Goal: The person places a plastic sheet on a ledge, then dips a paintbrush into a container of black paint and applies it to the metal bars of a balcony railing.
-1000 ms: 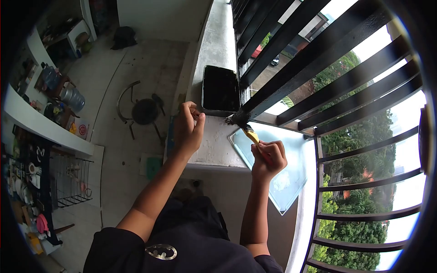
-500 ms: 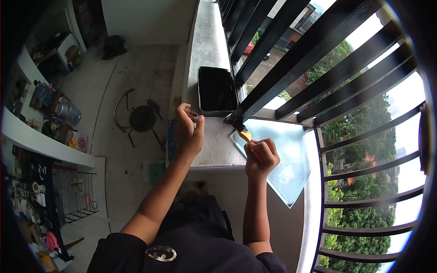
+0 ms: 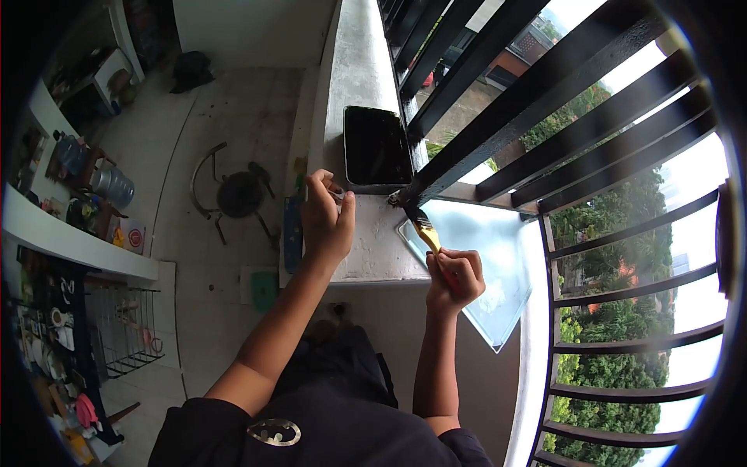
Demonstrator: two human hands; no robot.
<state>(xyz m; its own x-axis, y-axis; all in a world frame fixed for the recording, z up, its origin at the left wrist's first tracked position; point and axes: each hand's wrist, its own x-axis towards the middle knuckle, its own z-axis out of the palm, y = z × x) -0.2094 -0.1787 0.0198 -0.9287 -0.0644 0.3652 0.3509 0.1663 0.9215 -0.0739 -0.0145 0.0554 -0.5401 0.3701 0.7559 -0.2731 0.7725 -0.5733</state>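
Clearly, the right hand point(image 3: 454, 280) is clamped around the handle of a paintbrush point(image 3: 427, 235), thumb and fingers together on it. The brush reaches away from the grip, its yellow part just beyond the fingertips and its dark bristles by the foot of a black railing post point(image 3: 498, 128), at the right edge of the white ledge point(image 3: 377, 249). Whether the bristles touch the post is hard to tell. Below the brush, a pale blue sheet point(image 3: 486, 265) juts out past the ledge's near right corner.

Over the ledge's left edge, the left hand point(image 3: 327, 222) has its fingers curled and its thumb raised, beside the near left corner of a dark rectangular tray point(image 3: 377, 148); whether they pinch anything cannot be told. The tray sits on the ledge, close to the railing along its right edge.
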